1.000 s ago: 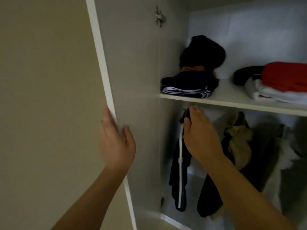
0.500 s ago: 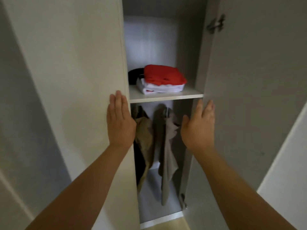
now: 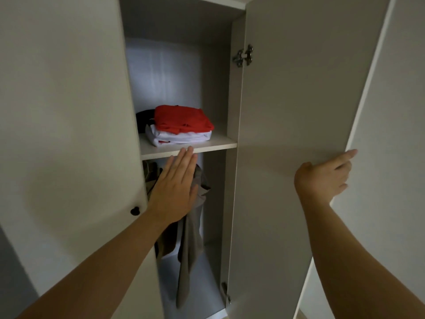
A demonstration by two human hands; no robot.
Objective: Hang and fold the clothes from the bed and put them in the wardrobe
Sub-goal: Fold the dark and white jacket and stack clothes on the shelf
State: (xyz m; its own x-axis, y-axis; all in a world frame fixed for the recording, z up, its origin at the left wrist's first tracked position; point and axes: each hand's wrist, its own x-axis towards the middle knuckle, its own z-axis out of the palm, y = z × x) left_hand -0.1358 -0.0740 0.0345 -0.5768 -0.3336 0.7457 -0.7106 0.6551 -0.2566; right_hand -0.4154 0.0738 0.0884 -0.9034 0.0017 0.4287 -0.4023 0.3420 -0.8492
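The left hand (image 3: 174, 187) is hovering flat before the open wardrobe (image 3: 213, 77), fingers (image 3: 187, 160) straight and together, their tips lying at the shelf (image 3: 218, 145) edge. The folded red shirt (image 3: 181, 117) is sitting on a white one (image 3: 179, 137) just above those tips, apart from them. A grey garment (image 3: 190, 245) is hanging behind the palm. The right hand (image 3: 322, 178) is gripping the edge of the right door (image 3: 299, 100), fingers curled round it.

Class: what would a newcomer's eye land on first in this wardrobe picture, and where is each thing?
A folded red garment stands out on a white garment on the shelf. Below it, the flat left hand is in front of hanging grey clothes. At right, the right hand grips the edge of the open right door.
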